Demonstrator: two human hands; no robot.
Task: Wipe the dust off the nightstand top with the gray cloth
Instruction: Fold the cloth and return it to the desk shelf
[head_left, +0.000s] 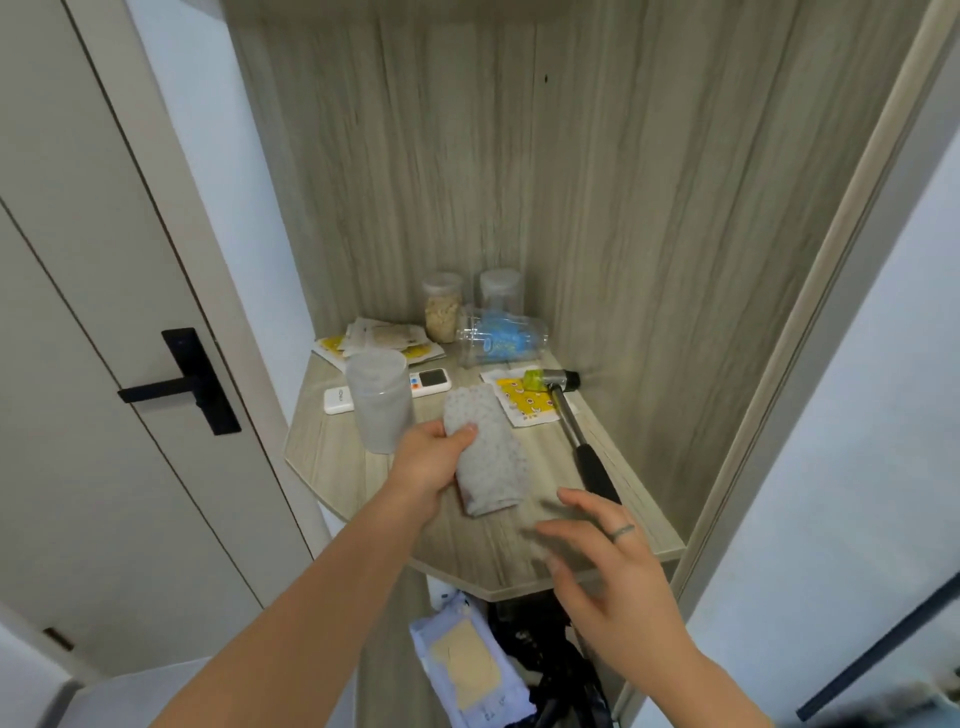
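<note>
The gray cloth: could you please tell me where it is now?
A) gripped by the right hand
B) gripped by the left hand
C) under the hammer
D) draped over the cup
B: the left hand curls round the folded gray cloth, while the right hand is spread open, holding nothing.

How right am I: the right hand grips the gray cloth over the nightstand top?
Wrong hand: the head view shows the left hand gripping the gray cloth over the nightstand top; the right hand holds nothing.
</note>
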